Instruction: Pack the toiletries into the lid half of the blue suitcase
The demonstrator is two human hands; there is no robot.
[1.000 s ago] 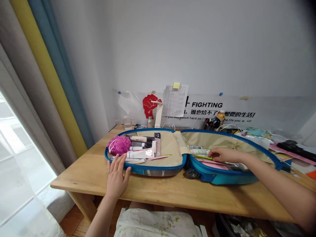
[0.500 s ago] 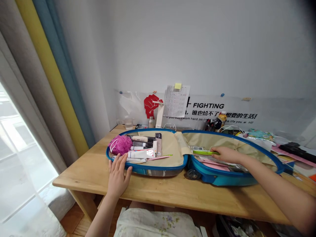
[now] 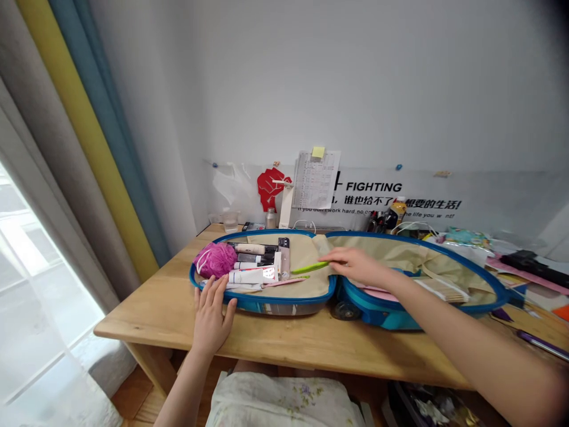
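An open blue suitcase (image 3: pixel 284 299) with beige lining lies on a wooden desk (image 3: pixel 311 347). Its left half holds a pink bath pouf (image 3: pixel 214 260) and several cosmetic tubes (image 3: pixel 253 267). My left hand (image 3: pixel 212 314) lies flat and open on the desk, fingertips against the suitcase's front rim. My right hand (image 3: pixel 353 264) is over the middle hinge, pinched on a slim green stick-like item (image 3: pixel 309 268) that points left over the left half. The right half holds pink and pale flat packets (image 3: pixel 440 289).
Against the wall stand a clear board with a red fist and "FIGHTING" lettering (image 3: pixel 373 188), a clipped paper sheet (image 3: pixel 315 179), small bottles and a cup (image 3: pixel 230 222). Clutter covers the desk's right end (image 3: pixel 524 264). Curtains (image 3: pixel 89 148) hang at left. My lap is below the desk edge.
My right hand lifted the green item out of the suitcase's right half and carried it left to the hinge. My left hand stayed in place.
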